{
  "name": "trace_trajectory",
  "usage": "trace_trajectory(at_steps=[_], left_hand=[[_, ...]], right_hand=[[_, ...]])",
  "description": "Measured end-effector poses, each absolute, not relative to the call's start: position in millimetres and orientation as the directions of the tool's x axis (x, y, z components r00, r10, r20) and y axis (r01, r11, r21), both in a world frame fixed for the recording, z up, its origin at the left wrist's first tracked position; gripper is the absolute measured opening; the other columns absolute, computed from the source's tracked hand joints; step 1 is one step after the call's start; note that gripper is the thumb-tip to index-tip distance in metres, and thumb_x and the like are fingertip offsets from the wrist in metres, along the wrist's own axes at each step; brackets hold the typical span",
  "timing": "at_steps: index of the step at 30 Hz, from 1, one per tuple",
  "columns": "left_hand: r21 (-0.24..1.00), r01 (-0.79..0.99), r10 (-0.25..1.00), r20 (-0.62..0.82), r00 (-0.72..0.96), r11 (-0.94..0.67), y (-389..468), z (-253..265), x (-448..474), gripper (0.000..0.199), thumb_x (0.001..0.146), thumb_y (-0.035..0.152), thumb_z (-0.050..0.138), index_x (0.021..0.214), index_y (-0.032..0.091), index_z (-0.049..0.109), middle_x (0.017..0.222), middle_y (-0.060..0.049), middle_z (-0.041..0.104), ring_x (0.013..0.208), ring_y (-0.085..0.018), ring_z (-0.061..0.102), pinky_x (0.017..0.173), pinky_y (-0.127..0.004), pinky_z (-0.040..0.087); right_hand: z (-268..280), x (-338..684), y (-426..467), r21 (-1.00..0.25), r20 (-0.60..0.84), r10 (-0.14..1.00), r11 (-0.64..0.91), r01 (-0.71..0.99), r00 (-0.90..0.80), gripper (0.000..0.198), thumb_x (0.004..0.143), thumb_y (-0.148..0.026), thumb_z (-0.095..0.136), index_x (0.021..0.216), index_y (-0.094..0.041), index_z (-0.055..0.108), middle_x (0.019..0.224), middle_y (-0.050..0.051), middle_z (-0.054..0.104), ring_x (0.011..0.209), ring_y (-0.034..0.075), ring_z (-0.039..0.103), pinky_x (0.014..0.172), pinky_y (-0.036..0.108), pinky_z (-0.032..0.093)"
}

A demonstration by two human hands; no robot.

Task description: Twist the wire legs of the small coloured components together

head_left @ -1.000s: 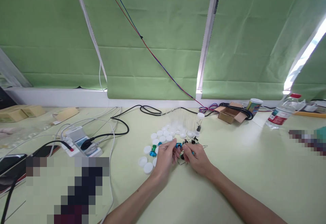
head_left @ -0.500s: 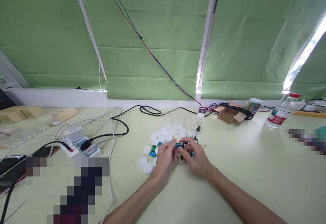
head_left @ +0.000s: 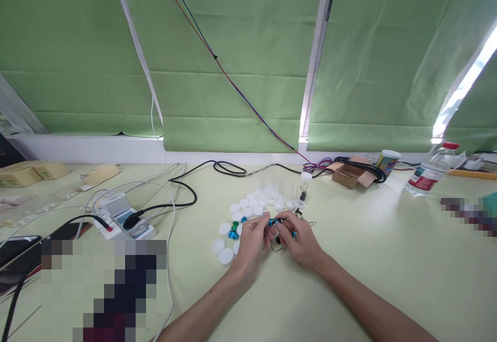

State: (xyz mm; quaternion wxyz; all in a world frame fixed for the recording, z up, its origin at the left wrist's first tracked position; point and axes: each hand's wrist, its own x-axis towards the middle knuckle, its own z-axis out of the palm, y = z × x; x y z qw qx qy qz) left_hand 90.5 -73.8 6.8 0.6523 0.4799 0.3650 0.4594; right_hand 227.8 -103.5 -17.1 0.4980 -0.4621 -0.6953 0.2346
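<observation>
My left hand [head_left: 252, 239] pinches a small shiny blue part [head_left: 273, 222], whose exact kind I cannot make out. Close against it, the closed fingers of my right hand [head_left: 301, 239] meet the same part from the other side. Fingers hide most of what lies between the hands. Beneath them, small dark and metal bits show on the table. Left of my left hand lie a blue piece [head_left: 233, 234] and a green piece [head_left: 235, 226] among white round caps [head_left: 226, 257]. Behind the hands stand clear tubes [head_left: 276, 184].
A capped clear tube [head_left: 305, 189] with dark bits inside stands behind my right hand. Further right are an open cardboard box [head_left: 347, 175], a printed canister [head_left: 387, 161] and a water bottle [head_left: 425, 173]. A power strip [head_left: 126, 217] and cables lie left.
My right fingertips have shifted slightly left, toward my left fingertips. They now cover more of the dark piece beside the blue part.
</observation>
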Motion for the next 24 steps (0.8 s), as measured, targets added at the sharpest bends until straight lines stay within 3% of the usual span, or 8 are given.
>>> trace_trajectory(at_steps=[6, 13, 24], left_hand=[[0.969, -0.220, 0.944, -0.040, 0.326, 0.117, -72.3, 2.4, 89.3, 0.043, 0.079, 0.047, 0.063, 0.051, 0.015, 0.054, 0.050, 0.000, 0.050, 0.044, -0.008, 0.041, 0.044, -0.023, 0.028], [0.972, -0.194, 0.940, -0.062, 0.334, 0.133, -74.3, 5.1, 90.2, 0.046, 0.078, 0.051, 0.063, 0.050, 0.015, 0.053, 0.050, -0.001, 0.051, 0.042, -0.008, 0.040, 0.043, -0.023, 0.026], [0.973, -0.180, 0.940, -0.077, 0.334, 0.143, -75.8, 6.9, 90.6, 0.048, 0.076, 0.054, 0.063, 0.050, 0.015, 0.054, 0.050, -0.002, 0.052, 0.043, -0.008, 0.041, 0.044, -0.023, 0.028]], right_hand=[[-15.1, 226.8, -104.1, -0.784, 0.482, 0.873, 0.466, 0.410, -0.071, 0.019, 0.098, -0.034, 0.041, 0.092, -0.021, 0.052, 0.056, -0.004, 0.054, 0.050, 0.013, 0.050, 0.054, 0.024, 0.040], [-18.2, 227.6, -101.6, -0.758, 0.493, 0.869, 0.450, 0.472, -0.036, 0.038, 0.100, -0.034, 0.038, 0.064, -0.021, 0.045, 0.052, -0.003, 0.051, 0.047, 0.012, 0.046, 0.053, 0.024, 0.038], [-20.3, 227.8, -98.8, -0.753, 0.478, 0.878, 0.419, 0.507, -0.015, 0.045, 0.101, -0.034, 0.034, 0.060, -0.021, 0.047, 0.049, -0.003, 0.053, 0.046, 0.011, 0.048, 0.053, 0.023, 0.038]])
